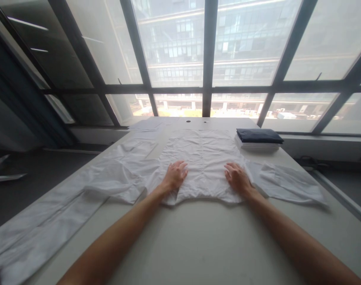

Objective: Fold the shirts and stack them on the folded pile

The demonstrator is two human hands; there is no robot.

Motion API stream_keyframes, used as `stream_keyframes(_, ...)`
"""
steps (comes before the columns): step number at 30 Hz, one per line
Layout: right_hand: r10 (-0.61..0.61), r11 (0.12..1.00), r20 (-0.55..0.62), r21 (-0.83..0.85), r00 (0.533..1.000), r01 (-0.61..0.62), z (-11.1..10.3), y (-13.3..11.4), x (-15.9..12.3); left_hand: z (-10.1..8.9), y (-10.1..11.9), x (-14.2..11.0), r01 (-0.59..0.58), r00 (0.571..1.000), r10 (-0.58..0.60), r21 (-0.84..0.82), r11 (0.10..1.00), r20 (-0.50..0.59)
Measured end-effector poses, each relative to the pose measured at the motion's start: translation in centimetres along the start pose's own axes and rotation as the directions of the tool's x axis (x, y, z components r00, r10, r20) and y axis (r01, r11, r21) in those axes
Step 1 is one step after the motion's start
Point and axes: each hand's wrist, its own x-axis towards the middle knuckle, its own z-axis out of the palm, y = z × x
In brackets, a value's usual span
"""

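Observation:
A white shirt [202,162] is spread on the table with its hem at the far side and its collar end toward me. One sleeve [290,184] stretches out to the right. My left hand [176,174] lies on the left part of the shirt body, fingers spread and pointing forward. Opposite it, my right hand [236,176] rests on the right part, its fingers also apart. Neither hand grips the cloth. Small wrinkles run down the middle of the shirt between the hands.
More crumpled white cloth [50,209] covers the table's left side. Thin white sheets [147,127] lie at the back left. A folded dark blue item [259,135] tops a white stack [257,146] at the back right. Large windows [174,43] stand behind the white table [195,241].

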Motion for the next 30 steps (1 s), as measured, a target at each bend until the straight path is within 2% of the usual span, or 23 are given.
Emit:
stream_keyframes(3, -0.043, 0.993, 0.036, 0.107, 0.998, 0.039, -1.0, -2.3, -2.0, -1.0, 1.0, -3.0, -0.117, 0.993, 0.115, -0.072, 0.991, -0.026)
stream_keyframes(5, -0.056, 0.986, 0.090, 0.163, 0.994, 0.040, -1.3, -3.7, -3.3, -1.4, 1.4, -4.9, -0.147, 0.989, 0.147, -0.104, 0.984, -0.009)
stream_keyframes(8, -0.055, 0.960, 0.105, 0.278, 0.993, 0.024, -1.0, -4.8, -4.4, -1.6, 1.8, -6.5, -0.125, 0.992, 0.130, -0.202, 0.971, 0.009)
stream_keyframes(11, 0.022, 0.852, 0.080, 0.520, 0.997, -0.061, -0.5, -5.0, -4.5, -1.8, 2.3, -6.6, -0.091, 0.996, 0.091, -0.388, 0.917, -0.018)
stream_keyframes(14, 0.095, 0.670, 0.078, 0.733, 0.992, -0.121, -1.1, -5.0, -4.6, -2.6, 3.1, -6.3, -0.045, 0.999, 0.017, -0.624, 0.780, -0.050)
stream_keyframes(16, 0.057, 0.577, 0.134, 0.804, 0.989, -0.142, -2.3, -4.9, -5.1, -3.6, 3.4, -6.4, -0.019, 0.998, -0.036, -0.768, 0.641, -0.054)
stream_keyframes(17, -0.001, 0.548, 0.186, 0.822, 0.982, -0.155, -3.3, -4.8, -5.5, -4.1, 3.4, -6.6, -0.006, 0.998, -0.046, -0.830, 0.558, -0.038)
stream_keyframes(18, -0.086, 0.531, 0.252, 0.830, 0.964, -0.170, -4.3, -4.6, -5.9, -4.7, 3.3, -6.7, 0.021, 0.999, -0.032, -0.883, 0.469, 0.007)
stream_keyframes(19, -0.191, 0.526, 0.327, 0.830, 0.925, -0.185, -5.3, -4.4, -6.3, -5.2, 3.1, -6.9, 0.071, 0.997, 0.011, -0.922, 0.380, 0.081)
stream_keyframes(20, -0.305, 0.530, 0.406, 0.824, 0.861, -0.201, -6.3, -4.1, -6.6, -5.7, 2.9, -7.1, 0.140, 0.981, 0.083, -0.941, 0.307, 0.173)
stream_keyframes(22, -0.478, 0.538, 0.532, 0.806, 0.699, -0.246, -7.7, -3.5, -6.5, -6.4, 2.6, -7.0, 0.270, 0.914, 0.239, -0.930, 0.249, 0.329)
stream_keyframes(23, -0.509, 0.538, 0.562, 0.799, 0.652, -0.268, -8.0, -3.3, -6.2, -6.6, 2.6, -6.7, 0.292, 0.889, 0.276, -0.917, 0.270, 0.365)
stream_keyframes(24, -0.499, 0.536, 0.568, 0.796, 0.655, -0.282, -7.9, -3.2, -5.6, -6.5, 2.8, -6.2, 0.271, 0.893, 0.269, -0.908, 0.320, 0.362)
stream_keyframes(25, -0.442, 0.534, 0.547, 0.797, 0.711, -0.282, -7.5, -3.3, -4.9, -6.3, 3.0, -5.7, 0.212, 0.921, 0.227, -0.894, 0.395, 0.318)
stream_keyframes(27, -0.215, 0.576, 0.413, 0.786, 0.885, -0.226, -5.8, -3.8, -3.1, -5.5, 3.9, -4.6, 0.033, 0.974, 0.162, -0.809, 0.586, 0.158)
stream_keyframes(28, -0.078, 0.630, 0.303, 0.754, 0.950, -0.189, -4.7, -4.3, -2.3, -4.9, 4.5, -4.3, -0.062, 0.978, 0.189, -0.738, 0.672, 0.089)
stream_keyframes(29, 0.037, 0.700, 0.189, 0.696, 0.981, -0.160, -3.5, -4.8, -1.7, -4.4, 5.0, -4.1, -0.153, 0.966, 0.252, -0.660, 0.736, 0.057)
stream_keyframes(30, 0.097, 0.770, 0.097, 0.623, 0.990, -0.137, -2.4, -5.3, -1.4, -3.8, 5.6, -4.2, -0.235, 0.940, 0.334, -0.587, 0.775, 0.065)
